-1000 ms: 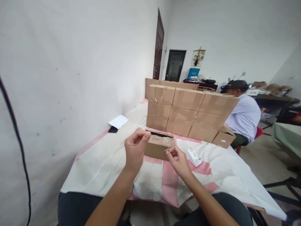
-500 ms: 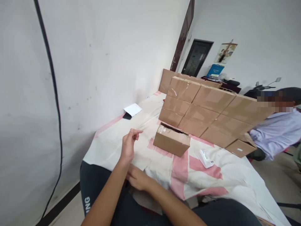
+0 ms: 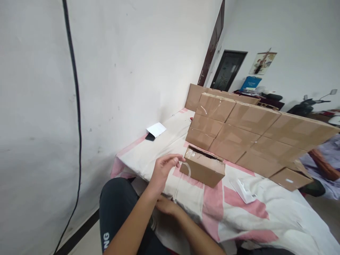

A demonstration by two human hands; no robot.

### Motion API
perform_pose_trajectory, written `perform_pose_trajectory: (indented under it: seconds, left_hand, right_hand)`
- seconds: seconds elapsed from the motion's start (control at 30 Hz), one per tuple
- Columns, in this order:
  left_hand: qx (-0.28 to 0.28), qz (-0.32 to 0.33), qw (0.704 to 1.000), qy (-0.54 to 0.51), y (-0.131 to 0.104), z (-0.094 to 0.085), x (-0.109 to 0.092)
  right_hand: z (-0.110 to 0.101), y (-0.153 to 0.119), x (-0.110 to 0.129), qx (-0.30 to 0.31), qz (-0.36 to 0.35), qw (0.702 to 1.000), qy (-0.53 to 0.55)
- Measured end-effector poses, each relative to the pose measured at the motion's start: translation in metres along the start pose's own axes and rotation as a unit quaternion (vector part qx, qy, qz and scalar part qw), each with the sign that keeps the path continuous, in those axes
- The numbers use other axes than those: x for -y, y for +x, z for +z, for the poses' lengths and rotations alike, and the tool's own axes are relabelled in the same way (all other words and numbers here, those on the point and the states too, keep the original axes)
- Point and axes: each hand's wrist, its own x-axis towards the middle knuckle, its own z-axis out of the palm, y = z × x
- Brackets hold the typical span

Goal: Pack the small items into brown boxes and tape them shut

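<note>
My left hand [image 3: 165, 170] is raised over the bedspread beside the small cardboard box [image 3: 203, 171]. Its thumb and fingers pinch the end of a thin whitish strip [image 3: 189, 168], which curves out in front of the box. Lower down, my right hand [image 3: 166, 205] is close to my lap, partly behind my left forearm. Its fingers curl inward, and what they hold, if anything, is hidden. Pale cloth or a bag lies between my legs under the hands, too shaded to name.
Taped cardboard panels [image 3: 239, 124] stand across the bed behind the box. A white device [image 3: 244, 193] lies on the pink-and-white bedspread [image 3: 212, 209]. White paper [image 3: 156, 129] rests on a black object by the wall. A person's arm [image 3: 322, 164] shows beyond the panels.
My left hand has moved right and up toward the small box, and a whitish strip now shows at its fingertips. The view has shifted left. My right hand stays low by my lap.
</note>
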Motion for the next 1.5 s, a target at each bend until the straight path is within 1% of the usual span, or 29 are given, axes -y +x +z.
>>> perform_pose_trajectory:
  seconds: [0.03, 0.1, 0.13, 0.17, 0.23, 0.3, 0.37, 0.43, 0.53, 0.63, 0.73, 0.8, 0.87, 0.93, 1.0, 1.03, 1.07, 1.1, 1.13, 1.17, 1.2, 1.23, 1.27, 1.3, 1.37, 1.43, 1.5]
  left_hand:
    - [0.013, -0.003, 1.000, 0.010, 0.000, 0.004, -0.001]
    - [0.034, -0.005, 0.999, 0.025, 0.002, 0.014, -0.003]
    - [0.040, -0.001, 0.999, 0.030, 0.003, 0.019, -0.003]
    - [0.042, 0.003, 0.999, 0.035, 0.004, 0.024, -0.003]
    - [0.045, 0.005, 0.998, 0.046, 0.008, 0.033, -0.003]
    - [0.059, -0.008, 0.997, 0.059, 0.014, 0.039, -0.004]
    - [0.078, -0.023, 0.994, 0.070, 0.020, 0.044, -0.007]
    - [0.095, -0.030, 0.992, 0.077, 0.026, 0.049, -0.012]
    - [0.118, -0.036, 0.989, 0.084, 0.035, 0.059, -0.019]
    - [0.146, -0.059, 0.984, 0.087, 0.049, 0.072, -0.018]
    - [0.175, -0.089, 0.976, 0.090, 0.072, 0.083, -0.003]
    - [0.189, -0.107, 0.971, 0.097, 0.088, 0.089, 0.013]
    - [0.198, -0.119, 0.968, 0.103, 0.099, 0.093, 0.032]
    - [0.210, -0.129, 0.963, 0.111, 0.102, 0.095, 0.051]
    - [0.213, -0.132, 0.960, 0.128, 0.099, 0.092, 0.069]
    - [0.203, -0.124, 0.961, 0.141, 0.097, 0.089, 0.078]
    - [0.183, -0.106, 0.964, 0.164, 0.096, 0.085, 0.086]
    - [0.155, -0.074, 0.965, 0.199, 0.095, 0.079, 0.094]
    - [0.126, -0.031, 0.960, 0.249, 0.096, 0.072, 0.102]
    - [0.101, 0.017, 0.946, 0.308, 0.098, 0.065, 0.110]
    - [0.084, 0.060, 0.925, 0.366, 0.101, 0.057, 0.118]
    - [0.080, 0.090, 0.903, 0.412, 0.105, 0.049, 0.126]
    - [0.090, 0.103, 0.888, 0.439, 0.107, 0.042, 0.132]
    - [0.108, 0.103, 0.881, 0.449, 0.109, 0.035, 0.138]
    - [0.147, 0.085, 0.880, 0.444, 0.109, 0.025, 0.143]
    - [0.171, 0.076, 0.871, 0.455, 0.103, 0.020, 0.143]
    - [0.177, 0.080, 0.852, 0.486, 0.093, 0.018, 0.137]
  right_hand:
    - [-0.007, -0.012, -0.008, 0.031, 0.029, 0.999, 0.007]
    - [-0.031, -0.040, -0.016, 0.086, 0.096, 0.991, 0.033]
    - [-0.046, -0.055, -0.016, 0.096, 0.137, 0.984, 0.056]
    - [-0.063, -0.069, -0.013, 0.091, 0.160, 0.980, 0.074]
    - [-0.096, -0.095, -0.001, 0.026, 0.156, 0.985, 0.068]
    - [-0.123, -0.115, 0.013, -0.056, 0.136, 0.987, 0.064]
    - [-0.142, -0.130, 0.026, -0.123, 0.122, 0.981, 0.087]
    - [-0.153, -0.141, 0.038, -0.170, 0.107, 0.973, 0.116]
    - [-0.165, -0.150, 0.057, -0.222, 0.074, 0.964, 0.128]
    - [-0.185, -0.146, 0.077, -0.282, 0.045, 0.952, 0.106]
    - [-0.209, -0.129, 0.091, -0.345, 0.021, 0.938, 0.015]
    - [-0.220, -0.114, 0.089, -0.358, 0.022, 0.933, -0.039]
    - [-0.224, -0.102, 0.079, -0.363, 0.035, 0.930, -0.051]
    - [-0.221, -0.096, 0.064, -0.383, 0.045, 0.922, -0.039]
    - [-0.214, -0.098, 0.048, -0.399, 0.054, 0.915, -0.028]
    - [-0.211, -0.102, 0.041, -0.400, 0.060, 0.914, -0.025]
    - [-0.208, -0.107, 0.035, -0.400, 0.068, 0.914, -0.023]
    - [-0.205, -0.112, 0.030, -0.400, 0.076, 0.913, -0.022]
    - [-0.204, -0.118, 0.026, -0.404, 0.082, 0.911, -0.021]
    - [-0.204, -0.124, 0.023, -0.411, 0.087, 0.907, -0.021]
    - [-0.205, -0.129, 0.021, -0.418, 0.091, 0.904, -0.022]
    - [-0.206, -0.134, 0.020, -0.424, 0.093, 0.901, -0.024]
    - [-0.207, -0.138, 0.020, -0.428, 0.093, 0.898, -0.028]
    - [-0.209, -0.142, 0.020, -0.431, 0.091, 0.897, -0.035]
    - [-0.212, -0.146, 0.019, -0.432, 0.076, 0.897, -0.051]
    - [-0.215, -0.149, 0.019, -0.432, 0.051, 0.898, -0.061]
    - [-0.217, -0.150, 0.018, -0.439, 0.025, 0.896, -0.064]
